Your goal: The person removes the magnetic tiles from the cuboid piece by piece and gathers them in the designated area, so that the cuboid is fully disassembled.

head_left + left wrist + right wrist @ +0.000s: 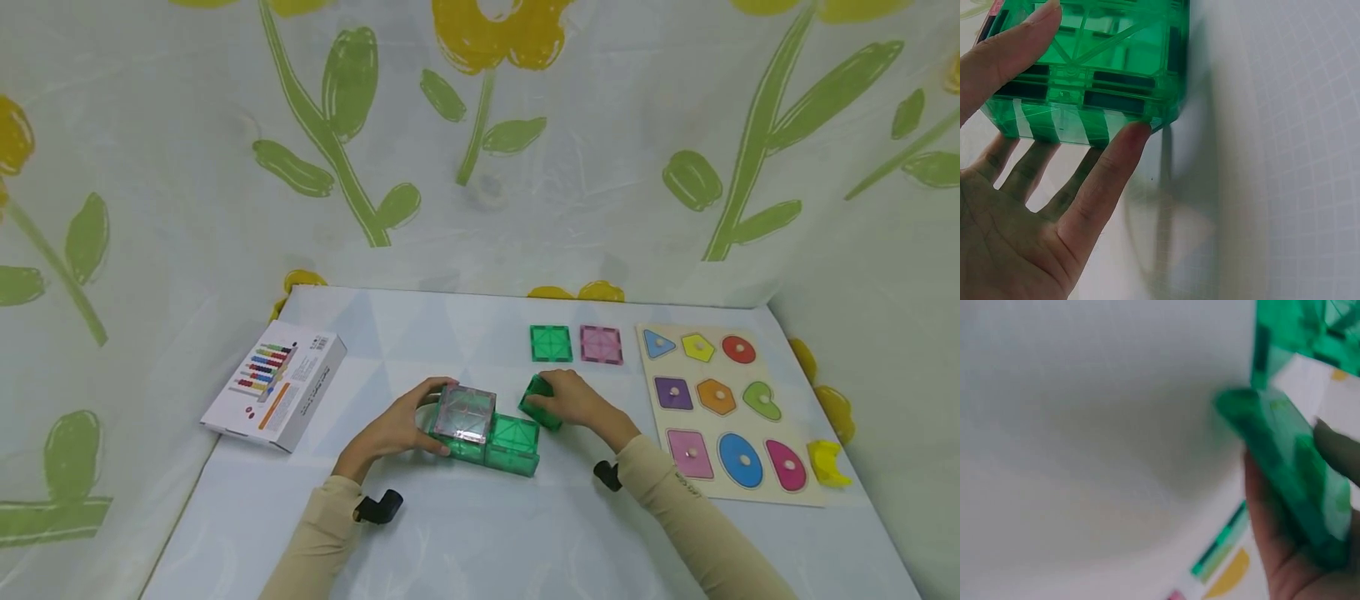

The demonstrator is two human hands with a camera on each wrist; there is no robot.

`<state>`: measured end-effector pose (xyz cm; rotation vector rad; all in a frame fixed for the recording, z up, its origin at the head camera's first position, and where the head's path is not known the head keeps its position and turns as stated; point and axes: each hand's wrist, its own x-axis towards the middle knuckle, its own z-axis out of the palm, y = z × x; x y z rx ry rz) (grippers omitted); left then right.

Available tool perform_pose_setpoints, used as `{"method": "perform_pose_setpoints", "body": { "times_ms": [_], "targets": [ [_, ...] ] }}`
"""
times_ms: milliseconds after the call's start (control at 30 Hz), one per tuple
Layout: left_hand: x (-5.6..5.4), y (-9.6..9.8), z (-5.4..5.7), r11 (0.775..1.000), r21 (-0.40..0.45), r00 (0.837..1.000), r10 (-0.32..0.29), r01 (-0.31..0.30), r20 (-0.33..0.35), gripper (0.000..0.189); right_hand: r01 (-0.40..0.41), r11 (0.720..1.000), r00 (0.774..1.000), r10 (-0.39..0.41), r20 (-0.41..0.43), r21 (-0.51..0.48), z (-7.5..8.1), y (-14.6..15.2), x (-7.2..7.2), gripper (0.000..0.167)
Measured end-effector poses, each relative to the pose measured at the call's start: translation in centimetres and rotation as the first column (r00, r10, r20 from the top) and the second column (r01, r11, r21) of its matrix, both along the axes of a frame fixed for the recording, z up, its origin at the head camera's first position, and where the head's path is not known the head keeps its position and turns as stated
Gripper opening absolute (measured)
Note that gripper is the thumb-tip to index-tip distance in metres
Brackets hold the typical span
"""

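Observation:
A block structure of green see-through magnetic tiles (512, 460) stands mid-table, with a higher left part topped by a pale pink tile (465, 414). My left hand (399, 422) grips that left part, thumb on the near side and fingers spread behind. From the left wrist view, the thumb lies over a green face (1116, 47) and fingertips press a neighbouring face. Just right of the structure, my right hand (579, 400) holds a tilted green magnetic-tile piece (537, 403) between thumb and fingers. That piece (1291, 469) is blurred in the right wrist view, close beside the structure.
Behind the right hand lie a flat green tile (551, 343) and a flat pink tile (601, 344). A wooden shape puzzle board (716, 433) occupies the right side, with a yellow piece (827, 463) by its edge. On the left is a white abacus box (311, 392).

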<state>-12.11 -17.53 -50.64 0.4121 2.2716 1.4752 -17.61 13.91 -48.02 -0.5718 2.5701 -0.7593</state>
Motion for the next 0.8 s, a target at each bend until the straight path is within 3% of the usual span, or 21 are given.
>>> {"method": "perform_pose_setpoints", "body": {
  "times_ms": [133, 267, 433, 600, 800],
  "targets": [
    [-0.1, -0.1, 0.0, 1.000, 0.002, 1.000, -0.006, 0.006, -0.011, 0.101, -0.060, 0.998, 0.997, 0.059, 0.042, 0.021, 1.1, 1.1, -0.3, 0.020],
    [-0.1, -0.1, 0.0, 1.000, 0.005, 1.000, -0.007, 0.007, -0.004, 0.101, -0.044, 0.998, 0.999, 0.043, 0.030, 0.043, 1.8, 1.8, -0.4, 0.023],
    [0.0, -0.1, -0.1, 1.000, 0.008, 1.000, 0.001, -0.001, 0.009, 0.101, 0.057, 0.998, 0.997, -0.059, 0.040, 0.034, 2.0, 1.9, -0.9, 0.032],
    [0.0, -0.1, -0.1, 1.000, 0.007, 1.000, -0.003, 0.003, 0.006, 0.101, 0.162, 0.987, 0.979, -0.159, 0.124, -0.013, 2.0, 1.3, -1.8, 0.039],
    [-0.1, -0.2, -0.2, 1.000, 0.003, 1.000, -0.009, 0.009, -0.007, 0.101, 0.244, 0.966, 0.952, -0.223, 0.210, -0.082, 1.2, 0.8, -3.5, 0.030]
  ]
}}
